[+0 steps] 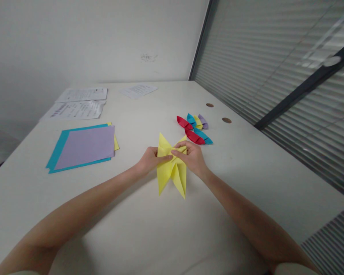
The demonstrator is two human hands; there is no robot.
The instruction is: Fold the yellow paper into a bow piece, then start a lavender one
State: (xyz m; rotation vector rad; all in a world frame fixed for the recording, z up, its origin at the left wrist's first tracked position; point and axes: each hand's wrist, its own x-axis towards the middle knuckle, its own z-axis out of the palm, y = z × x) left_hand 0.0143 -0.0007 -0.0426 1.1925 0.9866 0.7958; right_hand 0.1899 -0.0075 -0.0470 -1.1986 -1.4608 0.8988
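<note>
A yellow sheet of origami paper [165,175], folded into a shape with pointed flaps at its corners, is held up in the middle of the view. My left hand [149,159] grips its left edge, thumb across the front and fingers partly hidden behind. On the right side my right hand [193,156] pinches the paper near its centre, thumb and index finger close to the left thumb. Two flaps point up and two point down toward me. Just beyond the hands lie several small folded paper pieces [192,138] in red, blue, yellow and purple.
At left, a stack of coloured sheets [87,147] lies on the white table [126,229], purple on top of blue and yellow. Printed papers [77,109] are farther back. Two round holes [226,120] sit near the right edge, beside window blinds [263,68].
</note>
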